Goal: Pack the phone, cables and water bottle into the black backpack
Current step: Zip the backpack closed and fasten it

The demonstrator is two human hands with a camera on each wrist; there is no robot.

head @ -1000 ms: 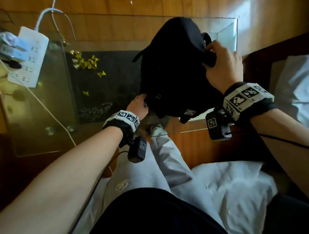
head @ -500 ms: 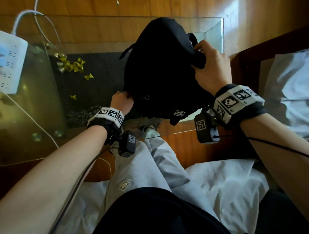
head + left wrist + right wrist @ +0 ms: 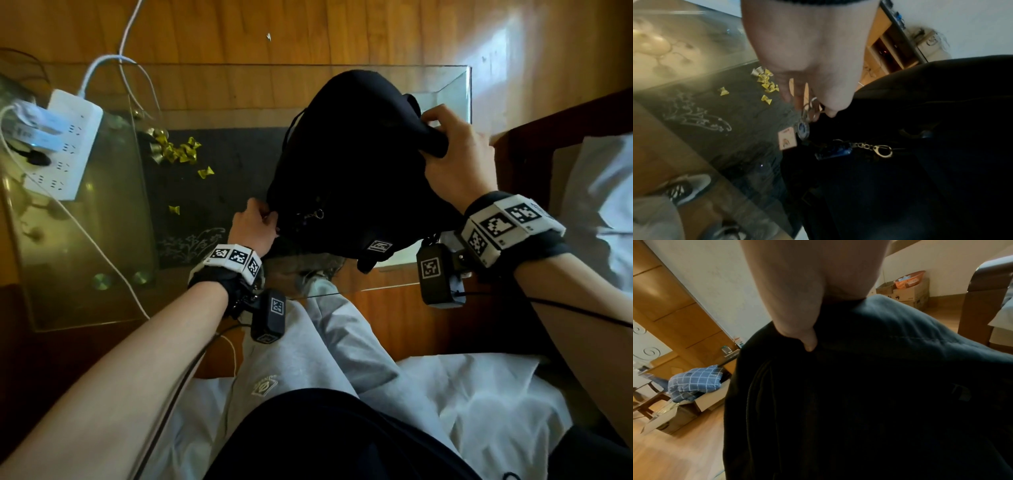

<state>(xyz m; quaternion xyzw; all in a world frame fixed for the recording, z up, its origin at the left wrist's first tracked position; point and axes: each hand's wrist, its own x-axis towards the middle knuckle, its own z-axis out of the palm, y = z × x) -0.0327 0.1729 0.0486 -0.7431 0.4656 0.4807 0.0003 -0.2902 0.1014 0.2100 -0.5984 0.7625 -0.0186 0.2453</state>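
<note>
Fingers of the right hand (image 3: 455, 161) clench the black backpack (image 3: 349, 164) upright on the glass counter (image 3: 85, 240); left hand (image 3: 253, 228) pinches its zipper-side key rings. Best pull steadily while bracing the top.

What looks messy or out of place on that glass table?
Small yellow wrappers lie scattered over the dark mat left of the black backpack, like litter. One sits apart, nearer the left hand. Nothing looks spilled or broken.
</note>
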